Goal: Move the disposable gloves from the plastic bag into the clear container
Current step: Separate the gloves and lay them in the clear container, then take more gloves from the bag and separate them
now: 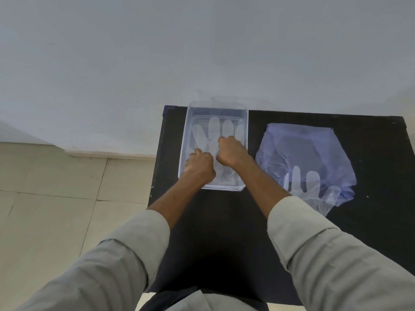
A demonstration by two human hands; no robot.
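Clear container (245,131): easily shoved on the counter (224,221) by both fists.
Grip: left hand (198,166) and right hand (232,153) curled, glove (213,131) pinned flat.
Plastic bag (303,149): one glove left (302,179), easily forgotten.

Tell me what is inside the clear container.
A translucent glove lies flat in the clear container, fingers pointing away from the person. Both hands, left hand and right hand, press on it, covering its cuff end, so anything beneath stays hidden.
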